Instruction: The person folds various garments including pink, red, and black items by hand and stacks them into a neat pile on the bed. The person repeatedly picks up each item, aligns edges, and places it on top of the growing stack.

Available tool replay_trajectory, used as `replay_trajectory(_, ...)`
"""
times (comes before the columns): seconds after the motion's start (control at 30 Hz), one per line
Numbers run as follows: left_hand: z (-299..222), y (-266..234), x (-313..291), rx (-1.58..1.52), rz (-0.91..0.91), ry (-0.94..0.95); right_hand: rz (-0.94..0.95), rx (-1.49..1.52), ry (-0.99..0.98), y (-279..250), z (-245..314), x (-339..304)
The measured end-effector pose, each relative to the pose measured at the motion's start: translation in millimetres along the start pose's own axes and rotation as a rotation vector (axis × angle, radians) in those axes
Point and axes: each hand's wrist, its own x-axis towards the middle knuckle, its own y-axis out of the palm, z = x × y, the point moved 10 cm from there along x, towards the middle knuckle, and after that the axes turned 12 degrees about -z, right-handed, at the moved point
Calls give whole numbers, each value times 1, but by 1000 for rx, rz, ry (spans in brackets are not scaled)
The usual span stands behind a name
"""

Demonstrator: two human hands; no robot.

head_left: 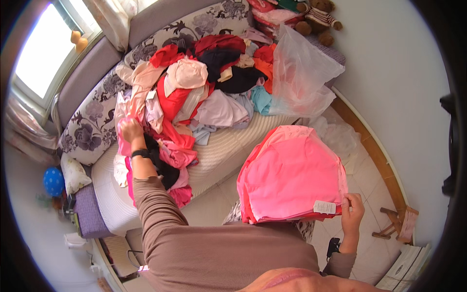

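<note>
A stack of pink and red briefs (296, 175) lies flat over my lap, its top pair bright pink with a white tag (324, 207) near the lower right corner. My right hand (352, 209) is closed on the stack's right edge beside that tag, thumb on top. Reaching out to the far left, my left hand (130, 129) is closed on a pink garment (124, 146) at the left side of a clothes pile (182, 97). Red, peach, black, lilac and blue pieces make up this heap on the sofa. Most of the fingers of my left hand are turned away.
The sofa (233, 141) has a cream ribbed cover and floral back cushions. A translucent plastic bag (301, 73) stands at the pile's right end, with a teddy bear (318, 19) behind it. A small wooden folding stool (396, 224) is on the floor at right.
</note>
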Motion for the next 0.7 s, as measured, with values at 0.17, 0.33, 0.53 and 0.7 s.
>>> replay_trajectory(0.17,64,-86,111,-321,-222,-107,-18,44,4,-3,-8,-1)
replay_trajectory(0.33,45,-132,172,-1266,349,-405,57,301,163,16,-18,1)
replay_trajectory(0.53,-49,-154,163,-1546,511,-470,88,344,-57,32,41,21)
replay_trajectory(0.7,-117,-156,152,-1690,606,-589,121,353,-143,41,93,31)
